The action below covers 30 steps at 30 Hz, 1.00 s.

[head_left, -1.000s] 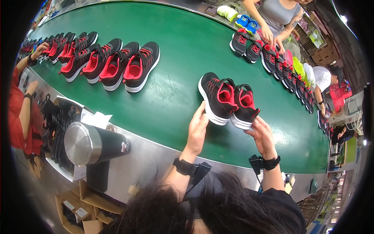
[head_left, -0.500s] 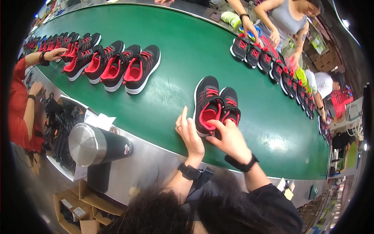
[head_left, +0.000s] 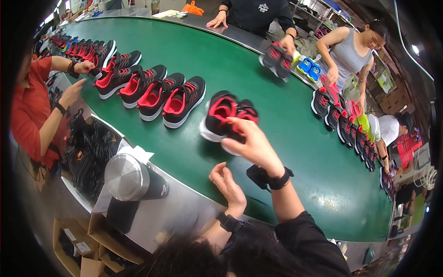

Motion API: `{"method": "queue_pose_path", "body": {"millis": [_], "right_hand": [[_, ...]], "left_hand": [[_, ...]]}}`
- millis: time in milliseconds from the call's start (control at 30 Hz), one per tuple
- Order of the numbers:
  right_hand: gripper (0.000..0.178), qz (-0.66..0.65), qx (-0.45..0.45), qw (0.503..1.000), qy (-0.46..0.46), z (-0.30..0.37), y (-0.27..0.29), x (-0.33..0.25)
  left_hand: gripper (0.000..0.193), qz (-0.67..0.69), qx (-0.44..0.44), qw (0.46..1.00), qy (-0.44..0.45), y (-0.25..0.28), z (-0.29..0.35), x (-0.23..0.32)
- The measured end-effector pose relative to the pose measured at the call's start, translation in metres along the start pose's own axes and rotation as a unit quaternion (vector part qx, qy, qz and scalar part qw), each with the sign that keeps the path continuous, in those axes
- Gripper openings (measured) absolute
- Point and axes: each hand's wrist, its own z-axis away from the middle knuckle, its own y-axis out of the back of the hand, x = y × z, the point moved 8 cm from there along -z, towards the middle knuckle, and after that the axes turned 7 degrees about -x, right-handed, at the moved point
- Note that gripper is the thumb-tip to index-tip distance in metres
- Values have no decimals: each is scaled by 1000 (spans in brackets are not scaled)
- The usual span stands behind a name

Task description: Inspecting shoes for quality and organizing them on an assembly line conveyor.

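My right hand [head_left: 253,144] grips a pair of black sneakers [head_left: 220,115] with red linings and laces at their heel ends, thumb at the near side and fingers over the openings. The pair is blurred and tilted over the green belt [head_left: 295,152], toes pointing away from me; whether its soles touch the belt I cannot tell. My left hand [head_left: 229,188] hovers by the belt's near edge, holding nothing, its fingers loosely bent and apart. Just left of the held pair stands the end of a row of matching sneakers [head_left: 184,102].
At left, a co-worker in red [head_left: 34,101] handles a shoe in the row. Across the belt, another person's hand [head_left: 288,45] holds a pair. More sneakers [head_left: 346,129] line the far right edge. A dark tumbler [head_left: 127,177] and a box of black parts [head_left: 90,143] stand near left.
My right hand has carried the sneaker pair left toward the row. My left hand has come away from it, nearer me. Across the belt, a person has lifted a pair.
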Motion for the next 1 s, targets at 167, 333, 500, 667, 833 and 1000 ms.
{"method": "queue_pose_path", "body": {"millis": [167, 333, 500, 667, 833, 1000], "right_hand": [[42, -84, -3, 996, 33, 11, -3, -5], [42, -271, 116, 947, -127, 50, 49, 132], [48, -335, 344, 848, -223, 115, 157, 281], [40, -185, 463, 826, -262, 175, 202, 363], [33, -159, 433, 859, -223, 161, 192, 358], [29, -188, 452, 851, -189, 169, 196, 372]], "left_hand": [[24, 40, 18, 999, 9, 3, 1, -4], [20, 70, -21, 997, 21, -8, 4, -5], [17, 98, -54, 993, 25, -15, 8, -10], [15, 90, -197, 970, 114, -49, 24, -25], [12, 12, -291, 949, 119, -63, 41, -36], [15, -56, -354, 928, 102, -78, 59, -47]]}}
